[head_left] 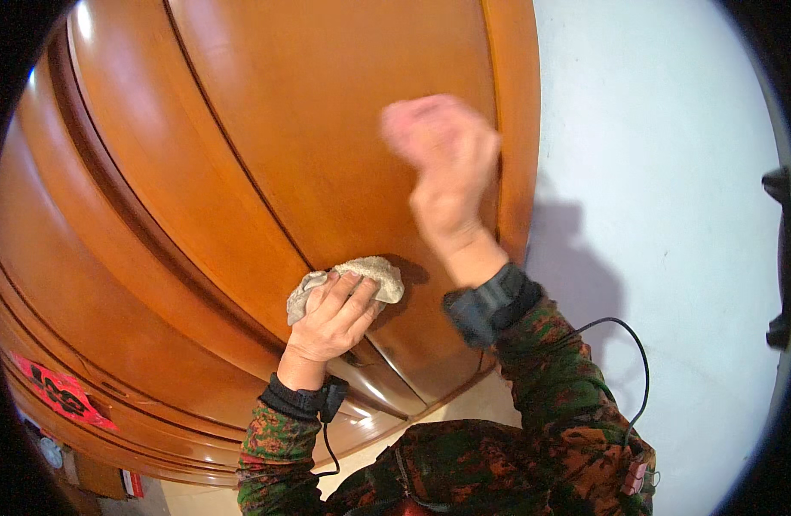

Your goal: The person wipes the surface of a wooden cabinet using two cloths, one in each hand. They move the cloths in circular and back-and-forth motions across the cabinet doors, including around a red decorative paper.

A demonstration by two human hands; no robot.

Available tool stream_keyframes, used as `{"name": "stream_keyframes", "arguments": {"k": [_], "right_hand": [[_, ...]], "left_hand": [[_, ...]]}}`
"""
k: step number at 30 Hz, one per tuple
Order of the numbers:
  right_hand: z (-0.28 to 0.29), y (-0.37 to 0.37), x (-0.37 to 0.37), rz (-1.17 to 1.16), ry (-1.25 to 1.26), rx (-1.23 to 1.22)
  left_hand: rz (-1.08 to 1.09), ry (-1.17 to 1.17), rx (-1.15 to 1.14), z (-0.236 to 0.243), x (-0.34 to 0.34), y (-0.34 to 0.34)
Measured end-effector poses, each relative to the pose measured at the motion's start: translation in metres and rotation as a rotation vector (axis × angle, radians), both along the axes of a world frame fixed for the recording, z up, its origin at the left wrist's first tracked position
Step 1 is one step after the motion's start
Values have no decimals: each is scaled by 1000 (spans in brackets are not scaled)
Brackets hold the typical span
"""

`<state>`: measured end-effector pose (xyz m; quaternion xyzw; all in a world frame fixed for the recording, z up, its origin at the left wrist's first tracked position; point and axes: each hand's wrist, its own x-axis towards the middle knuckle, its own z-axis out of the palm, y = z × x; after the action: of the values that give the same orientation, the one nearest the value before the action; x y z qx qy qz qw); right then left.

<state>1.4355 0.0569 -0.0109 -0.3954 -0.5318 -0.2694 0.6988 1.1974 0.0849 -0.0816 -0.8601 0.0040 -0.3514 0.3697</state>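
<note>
My left hand point(331, 320) presses a bunched beige cloth point(377, 273) against the glossy orange-brown wooden door panel point(327, 155), close to a dark vertical seam. Its fingers are spread over the cloth and bent onto it. Higher and to the right, my right hand point(456, 193) is smeared by motion. It grips a pink cloth point(417, 120) in front of the same panel, near its right edge. Whether the pink cloth touches the wood, I cannot tell. Both wrists carry black bands with thin cables, over camouflage sleeves.
A pale wall point(662, 224) meets the wooden frame point(516, 112) on the right. Grooved wooden panels run on to the left, where a red paper point(60, 391) with black writing is stuck. Pale floor point(198, 499) shows below. Dark fittings point(778, 258) sit at the far right rim.
</note>
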Motion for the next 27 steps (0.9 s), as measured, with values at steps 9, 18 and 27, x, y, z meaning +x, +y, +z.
{"name": "stream_keyframes", "arguments": {"k": [9,18,27], "right_hand": [[-17,-14,-25,-174,-495,-17],[-138,-9,84,-235,1,-10],[-162,-49,84,698,499,37]], "left_hand": [[9,70,-17,1,-1,-1],[4,23,-3,1,3,0],[-13,8,11,3,4,2]]}}
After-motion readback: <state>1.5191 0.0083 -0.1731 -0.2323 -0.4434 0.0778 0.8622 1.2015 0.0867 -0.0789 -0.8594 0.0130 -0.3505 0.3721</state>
